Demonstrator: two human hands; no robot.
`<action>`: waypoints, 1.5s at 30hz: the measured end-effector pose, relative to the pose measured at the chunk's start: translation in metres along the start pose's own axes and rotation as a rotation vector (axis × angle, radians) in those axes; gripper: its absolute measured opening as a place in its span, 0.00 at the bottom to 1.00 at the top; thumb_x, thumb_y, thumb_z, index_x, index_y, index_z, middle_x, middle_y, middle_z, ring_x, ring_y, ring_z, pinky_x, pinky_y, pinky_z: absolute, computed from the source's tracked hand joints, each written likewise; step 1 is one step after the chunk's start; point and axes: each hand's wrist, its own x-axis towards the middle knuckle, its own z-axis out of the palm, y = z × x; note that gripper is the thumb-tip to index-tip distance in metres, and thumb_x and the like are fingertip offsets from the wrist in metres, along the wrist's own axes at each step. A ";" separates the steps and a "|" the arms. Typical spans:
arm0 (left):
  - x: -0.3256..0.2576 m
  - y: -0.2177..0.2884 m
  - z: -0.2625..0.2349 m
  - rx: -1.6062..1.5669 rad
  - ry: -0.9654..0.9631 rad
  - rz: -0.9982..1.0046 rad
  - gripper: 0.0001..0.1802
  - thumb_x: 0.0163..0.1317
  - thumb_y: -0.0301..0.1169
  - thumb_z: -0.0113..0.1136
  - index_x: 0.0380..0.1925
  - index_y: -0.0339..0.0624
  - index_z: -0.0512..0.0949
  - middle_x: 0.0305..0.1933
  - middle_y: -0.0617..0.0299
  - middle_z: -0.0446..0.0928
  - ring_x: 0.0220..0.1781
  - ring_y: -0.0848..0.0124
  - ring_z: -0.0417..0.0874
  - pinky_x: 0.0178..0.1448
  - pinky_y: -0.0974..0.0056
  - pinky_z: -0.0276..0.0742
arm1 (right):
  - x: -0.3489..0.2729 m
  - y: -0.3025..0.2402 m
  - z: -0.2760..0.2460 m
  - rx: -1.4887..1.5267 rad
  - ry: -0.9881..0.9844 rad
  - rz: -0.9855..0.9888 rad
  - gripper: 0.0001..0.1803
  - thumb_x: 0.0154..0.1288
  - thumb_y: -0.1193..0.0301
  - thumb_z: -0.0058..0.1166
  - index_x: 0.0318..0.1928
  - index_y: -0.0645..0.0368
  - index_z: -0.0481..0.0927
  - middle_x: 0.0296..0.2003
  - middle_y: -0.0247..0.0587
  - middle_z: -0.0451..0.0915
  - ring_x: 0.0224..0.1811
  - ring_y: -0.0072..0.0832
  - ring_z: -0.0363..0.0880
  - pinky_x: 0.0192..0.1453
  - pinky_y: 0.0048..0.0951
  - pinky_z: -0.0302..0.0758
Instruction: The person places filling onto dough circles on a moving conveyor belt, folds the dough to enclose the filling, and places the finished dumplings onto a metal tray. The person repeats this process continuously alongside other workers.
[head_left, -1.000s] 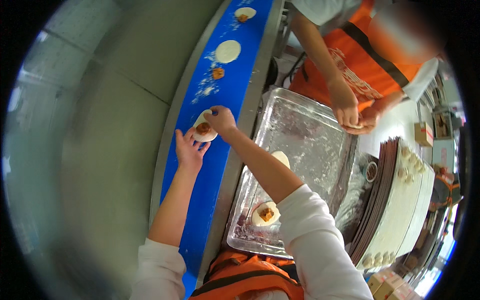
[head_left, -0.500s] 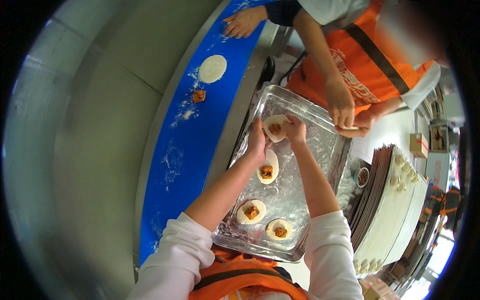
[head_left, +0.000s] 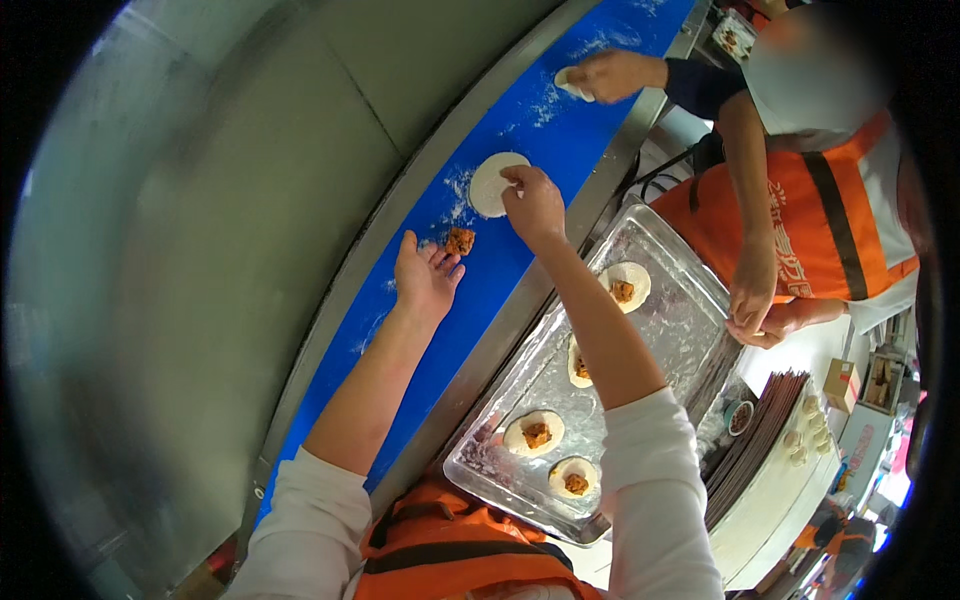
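On the blue work surface (head_left: 400, 345), a flat round dough wrapper (head_left: 487, 188) lies in scattered flour. My right hand (head_left: 536, 208) has its fingers closed on the wrapper's right edge. My left hand (head_left: 427, 280) is palm up with fingers apart, its fingertips beside a lump of orange-brown filling (head_left: 460, 242); whether they touch it I cannot tell. Below my right forearm a metal tray (head_left: 655, 345) holds several dough rounds topped with filling, among them one round (head_left: 637, 278) near its far end and another (head_left: 516, 437) near its close end.
At the far right stands a co-worker in an orange apron (head_left: 800, 225), with both hands (head_left: 760, 310) together over the tray's corner. Another person's hand (head_left: 612, 75) handles dough at the far end of the surface. Right of the tray are a small bowl (head_left: 739, 417) and stacked boards (head_left: 765, 500).
My hands have left the dough round they held over the tray, which now lies there. They have moved to the blue surface, the right one onto the wrapper. The view has shifted.
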 end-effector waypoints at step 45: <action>-0.099 0.018 -0.183 0.221 0.343 -0.178 0.28 0.60 0.54 0.41 0.39 0.37 0.71 0.33 0.63 0.69 0.37 0.69 0.66 0.53 0.59 0.62 | -0.168 -0.070 0.113 0.421 -0.625 0.434 0.14 0.56 0.67 0.49 0.41 0.62 0.75 0.30 0.41 0.76 0.32 0.27 0.75 0.31 0.29 0.74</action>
